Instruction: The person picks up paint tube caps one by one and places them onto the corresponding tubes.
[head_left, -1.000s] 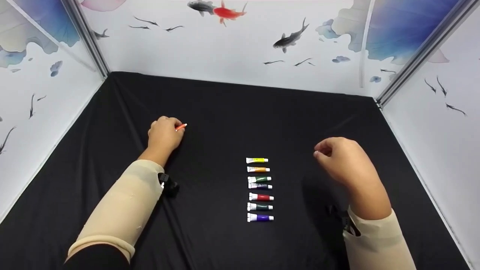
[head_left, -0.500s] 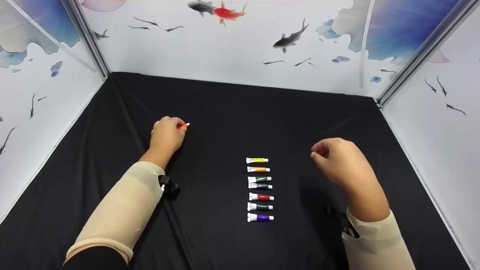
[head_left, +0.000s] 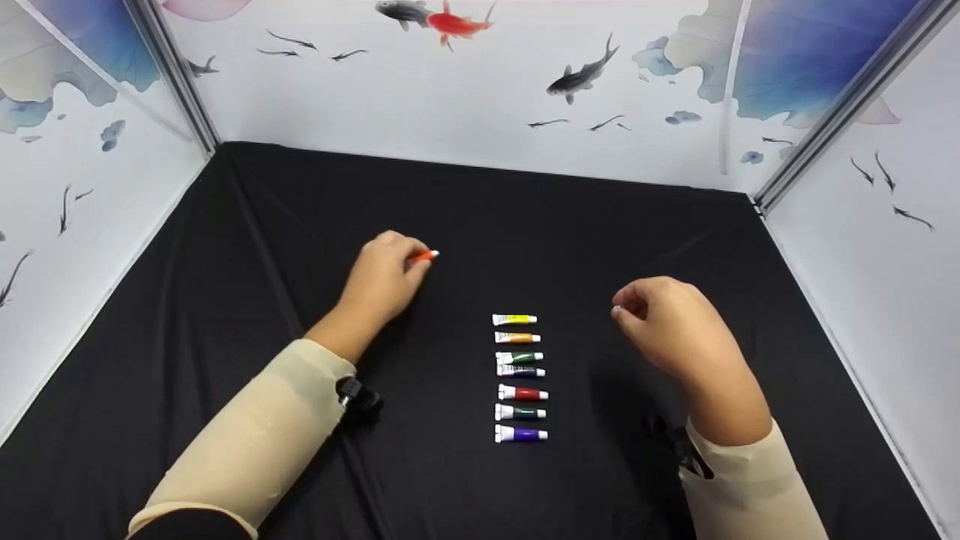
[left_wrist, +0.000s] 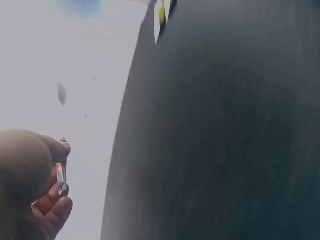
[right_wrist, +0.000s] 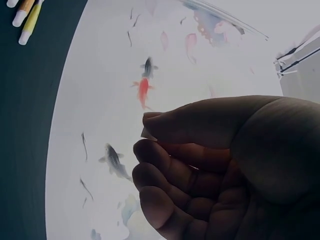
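Observation:
My left hand pinches an orange paint tube between thumb and fingers, its white cap pointing right. The left wrist view shows the tube's silvery flat end between the fingers. At the right, my right hand is raised over the black cloth with its fingers curled in. In the right wrist view its thumb and index fingertips pinch a small white angular piece; its kind is too small to make out. Between the hands, a column of several paint tubes lies flat, caps to the right.
The column runs from a yellow tube at the far end to a violet tube nearest me. A green tube and a dark blue tube lie close together. White printed walls border the black cloth.
My left hand has carried the orange tube to the right, nearer the column. My right hand has drifted slightly left. The tubes on the cloth have stayed in place.

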